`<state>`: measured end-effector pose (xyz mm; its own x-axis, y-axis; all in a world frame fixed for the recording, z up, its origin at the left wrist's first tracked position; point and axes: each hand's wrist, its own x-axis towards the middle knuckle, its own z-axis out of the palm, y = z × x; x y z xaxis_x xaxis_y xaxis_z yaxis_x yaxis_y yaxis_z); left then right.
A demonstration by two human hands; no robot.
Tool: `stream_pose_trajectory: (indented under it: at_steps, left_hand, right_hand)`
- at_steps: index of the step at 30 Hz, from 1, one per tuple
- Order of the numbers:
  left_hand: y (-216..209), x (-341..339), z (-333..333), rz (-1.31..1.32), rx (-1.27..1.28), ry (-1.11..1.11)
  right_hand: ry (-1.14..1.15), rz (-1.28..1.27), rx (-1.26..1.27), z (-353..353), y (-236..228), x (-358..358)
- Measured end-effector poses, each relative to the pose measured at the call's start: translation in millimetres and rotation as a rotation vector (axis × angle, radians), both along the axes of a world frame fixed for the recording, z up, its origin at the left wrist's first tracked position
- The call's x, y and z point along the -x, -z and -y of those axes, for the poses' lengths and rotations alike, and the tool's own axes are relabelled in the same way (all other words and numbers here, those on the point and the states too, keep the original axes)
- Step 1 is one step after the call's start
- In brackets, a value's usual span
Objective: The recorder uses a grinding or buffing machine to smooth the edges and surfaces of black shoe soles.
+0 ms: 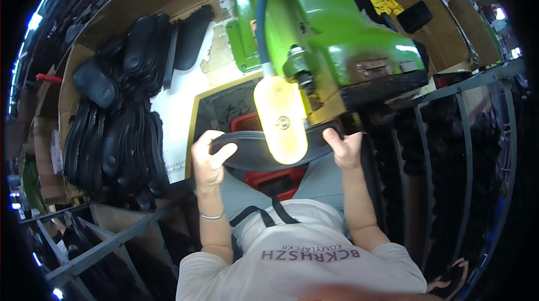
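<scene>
A dark grey shoe sole [252,152] lies flat in front of me, held at both ends. My left hand [209,158] grips its left end with the thumb on top. My right hand [343,146] grips its right end under the head of a green machine [331,31]. A pale yellow oval lamp cover [281,118] on a blue hose hangs in front of the sole and hides its middle. The machine's dark working end [306,79] sits just above the sole's right part.
Many black soles [120,127] are stacked on the white bench at the left. A red crate [275,180] sits below the sole. Metal rack bars [426,160] with dark soles stand at the right, and a grey frame [106,245] at the lower left.
</scene>
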<state>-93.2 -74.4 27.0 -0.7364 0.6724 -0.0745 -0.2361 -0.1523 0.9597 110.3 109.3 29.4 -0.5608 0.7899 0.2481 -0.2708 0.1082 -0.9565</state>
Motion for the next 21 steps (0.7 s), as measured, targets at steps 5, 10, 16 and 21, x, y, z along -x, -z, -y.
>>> stream_pose_trajectory:
  at_steps: [5,10,16,21]
  left_hand:
    - [12,-65,-27,0.003,-0.050,-0.017]
    - [22,-108,-80,0.179,-0.210,0.206]
    - [31,-102,-84,0.124,-0.394,0.074]
    - [20,-69,-51,0.187,-0.322,0.057]
  right_hand:
    - [0.191,0.014,0.023,-35,10,-42]
    - [0.341,-0.139,0.124,-64,-5,-99]
    - [0.469,-0.037,0.076,-66,-15,-78]
    - [0.255,-0.054,0.171,-52,-14,-35]
